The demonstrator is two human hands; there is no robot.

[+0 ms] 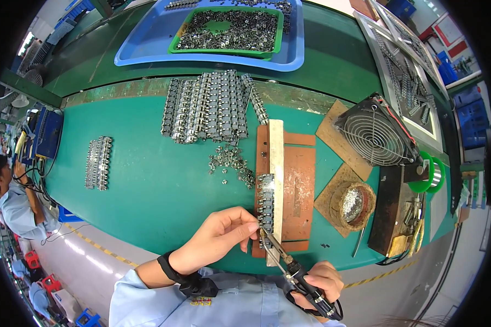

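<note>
A row of small metal parts (265, 199) lies in a brown jig (299, 185), along its pale bar (276, 158). At the near end of that row, my left hand (215, 240) has thumb and forefinger pinched together; whatever is between them is too small to make out. My right hand (323, 286) grips a soldering iron (297, 274) with a thin metal guide beside its shaft. Its tip meets the near end of the row, close to my left fingertips. Loose small metal parts (229, 162) are scattered left of the jig.
Stacked strips of parts (206, 109) lie behind the jig, a smaller group (98, 163) farther left. A fan (373, 133), round pot (338, 204), and solder spool (436, 174) stand right. At the back, a blue tray (131, 52) holds a green tray (174, 43). A person (19, 201) sits left.
</note>
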